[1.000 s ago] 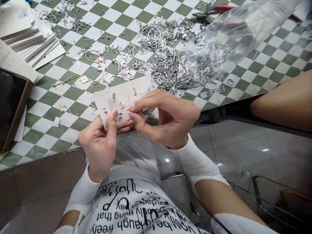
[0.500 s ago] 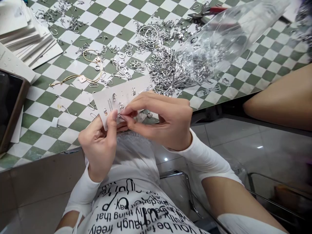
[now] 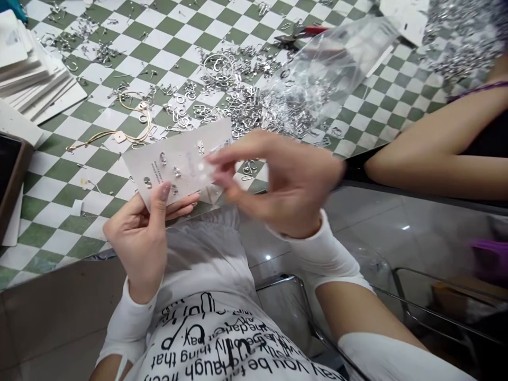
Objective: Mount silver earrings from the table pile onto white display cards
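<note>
A white card [image 3: 184, 159] with several small silver earrings on it is held at its lower left corner by my left hand [image 3: 145, 233], thumb on top and fingers beneath. My right hand [image 3: 286, 182] is raised just right of the card, blurred by motion, its thumb and index finger apart with nothing visible between them. Beyond the card lies a heap of small silver pieces [image 3: 238, 106], spreading into a clear plastic bag [image 3: 337, 63].
A stack of white cards [image 3: 35, 74] and a dark phone [image 3: 11, 180] are at the left. Gold cord [image 3: 95, 138] lies near the card. Red-handled pliers [image 3: 296, 37] rest behind the heap. Another person's arm [image 3: 436, 143] is at the right edge.
My right hand has let go at the card and moved right, its fingers parting. More of the card's face shows. The whole view has shifted, showing more of the table's right side.
</note>
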{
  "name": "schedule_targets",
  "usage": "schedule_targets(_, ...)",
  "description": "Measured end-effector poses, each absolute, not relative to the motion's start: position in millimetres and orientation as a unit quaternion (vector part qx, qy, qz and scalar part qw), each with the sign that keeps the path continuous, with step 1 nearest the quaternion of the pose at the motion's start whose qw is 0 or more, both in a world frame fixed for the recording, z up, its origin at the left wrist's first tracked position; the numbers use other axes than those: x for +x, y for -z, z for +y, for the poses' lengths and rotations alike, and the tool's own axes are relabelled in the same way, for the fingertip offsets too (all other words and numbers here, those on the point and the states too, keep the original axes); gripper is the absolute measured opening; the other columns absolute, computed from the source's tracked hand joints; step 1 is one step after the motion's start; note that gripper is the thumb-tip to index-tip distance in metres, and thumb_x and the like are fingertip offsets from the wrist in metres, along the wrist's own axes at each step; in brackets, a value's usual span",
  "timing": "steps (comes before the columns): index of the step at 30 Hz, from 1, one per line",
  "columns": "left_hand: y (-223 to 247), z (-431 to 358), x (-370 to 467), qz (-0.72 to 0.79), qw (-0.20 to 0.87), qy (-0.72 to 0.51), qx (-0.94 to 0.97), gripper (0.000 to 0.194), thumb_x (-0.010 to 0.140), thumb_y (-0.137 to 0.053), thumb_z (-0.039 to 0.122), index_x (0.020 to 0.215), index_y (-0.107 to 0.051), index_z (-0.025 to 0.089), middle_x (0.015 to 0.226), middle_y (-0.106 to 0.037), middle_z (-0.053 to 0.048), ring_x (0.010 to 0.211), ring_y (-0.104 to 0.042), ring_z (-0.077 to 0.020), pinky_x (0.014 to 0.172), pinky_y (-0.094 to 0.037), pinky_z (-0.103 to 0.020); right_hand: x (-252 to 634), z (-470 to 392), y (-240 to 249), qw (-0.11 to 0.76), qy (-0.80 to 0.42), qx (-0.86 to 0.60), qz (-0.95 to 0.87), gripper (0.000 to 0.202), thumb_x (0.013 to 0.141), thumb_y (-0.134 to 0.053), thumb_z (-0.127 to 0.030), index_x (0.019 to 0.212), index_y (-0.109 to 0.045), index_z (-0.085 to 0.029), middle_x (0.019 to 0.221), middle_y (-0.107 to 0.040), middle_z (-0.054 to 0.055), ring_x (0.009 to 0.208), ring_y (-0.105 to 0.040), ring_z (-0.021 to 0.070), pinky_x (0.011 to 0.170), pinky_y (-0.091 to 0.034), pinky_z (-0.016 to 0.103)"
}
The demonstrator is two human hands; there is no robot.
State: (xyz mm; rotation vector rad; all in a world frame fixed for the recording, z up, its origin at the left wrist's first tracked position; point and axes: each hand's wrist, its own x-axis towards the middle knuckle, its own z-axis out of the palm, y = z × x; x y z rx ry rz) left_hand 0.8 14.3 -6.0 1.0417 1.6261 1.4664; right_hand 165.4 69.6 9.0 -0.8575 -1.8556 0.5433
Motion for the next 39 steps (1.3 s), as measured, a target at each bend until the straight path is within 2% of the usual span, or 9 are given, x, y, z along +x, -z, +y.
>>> schedule_targets(4,2.9,14.8,5.0,0.603,0.363,-0.604,0.374,0.048,0.088,-0.078,0.032,0.053,-0.047,0.021,0.049,-0.056,0.002,0.068,-0.078,-0.0296,0.051,-0.067,-0.033,198.1,72.3,-10.6,0.554,-0.129,-0.436,-0.697,0.018,0.091,-0.069,-0.013,0.101,-0.077,-0.026,0.084,-0.074,0.001,0.073,-0.066,0.0156,0.067,-0.054,0.036)
schedule_targets(7,2.3,15.5,7.1,0.608,0.337,-0.606,0.385,0.046,0.088,-0.078,0.029,0.052,-0.05,0.02,0.051,-0.059,0.001,0.066,-0.077,-0.0308,0.048,-0.067,-0.035,216.1,68.7,-1.2,0.521,-0.107,-0.485,-0.694,0.019,0.09,-0.069,-0.013,0.101,-0.077,-0.027,0.081,-0.073,0.002,0.069,-0.065,0.018,0.067,-0.052,0.039)
schedule_targets(10,1.1,16.3,7.3,0.61,0.304,-0.61,0.404,0.048,0.089,-0.078,0.029,0.051,-0.049,0.02,0.052,-0.059,0.002,0.063,-0.076,-0.0292,0.049,-0.067,-0.037,223.7,63.2,9.5,0.488,-0.107,-0.495,-0.711,0.015,0.087,-0.07,-0.012,0.096,-0.077,-0.023,0.08,-0.074,0.004,0.068,-0.066,0.0179,0.066,-0.053,0.038)
schedule_targets(16,-2.8,19.9,-3.4,0.649,0.215,-0.609,0.402,0.059,0.085,-0.082,0.03,0.047,-0.038,0.021,0.047,-0.036,0.004,0.065,-0.076,-0.0278,0.049,-0.066,-0.035,213.9,55.2,18.2,0.453,-0.154,-0.477,-0.737,0.006,0.084,-0.075,-0.016,0.089,-0.074,-0.021,0.08,-0.073,0.001,0.068,-0.064,0.0151,0.063,-0.049,0.034)
schedule_targets(21,-7.3,20.5,-13.8,0.656,0.171,-0.619,0.397,0.056,0.082,-0.084,0.032,0.048,-0.041,0.02,0.051,-0.035,0.004,0.056,-0.07,-0.0202,0.058,-0.069,-0.038,196.7,53.8,21.4,0.42,-0.157,-0.466,-0.763,0.005,0.084,-0.078,-0.02,0.082,-0.075,-0.023,0.084,-0.073,-0.002,0.07,-0.065,0.0129,0.072,-0.042,0.035)
schedule_targets(24,-6.8,19.2,-18.2,0.668,0.162,-0.614,0.389,0.06,0.085,-0.082,0.038,0.05,-0.036,0.022,0.054,-0.032,0.002,0.061,-0.071,-0.0217,0.061,-0.069,-0.041,189.0,54.0,21.8,0.402,-0.14,-0.466,-0.776,0.005,0.084,-0.079,-0.02,0.082,-0.074,-0.023,0.087,-0.074,-0.003,0.073,-0.066,0.0131,0.074,-0.038,0.035)
schedule_targets(29,-3.3,21.3,-23.5,0.679,0.131,-0.63,0.353,0.058,0.085,-0.078,0.052,0.051,-0.042,0.023,0.055,-0.036,0.0,0.064,-0.073,-0.0249,0.058,-0.068,-0.04,180.3,56.0,19.8,0.414,-0.137,-0.46,-0.773,0.006,0.084,-0.076,-0.017,0.084,-0.074,-0.022,0.084,-0.073,-0.003,0.074,-0.066,0.0135,0.073,-0.037,0.034)
schedule_targets(34,-1.5,18.5,-36.6,0.673,0.124,-0.651,0.329,0.052,0.091,-0.073,0.044,0.054,-0.043,0.022,0.054,-0.044,0.001,0.074,-0.078,-0.0247,0.055,-0.066,-0.029,167.8,58.9,20.3,0.42,-0.157,-0.439,-0.779,0.006,0.087,-0.073,-0.014,0.086,-0.073,-0.02,0.085,-0.073,-0.002,0.075,-0.066,0.013,0.076,-0.039,0.035)
schedule_targets(39,3.4,9.0,-51.1,0.632,0.292,-0.537,0.477,0.051,0.088,-0.069,0.064,0.061,-0.053,0.024,0.051,-0.056,-0.001,0.063,-0.076,-0.0282,0.033,-0.053,-0.028,150.7,63.3,19.1,0.411,-0.166,-0.437,-0.783,0.007,0.089,-0.07,-0.015,0.087,-0.073,-0.021,0.087,-0.074,-0.002,0.079,-0.068,0.014,0.077,-0.041,0.035)
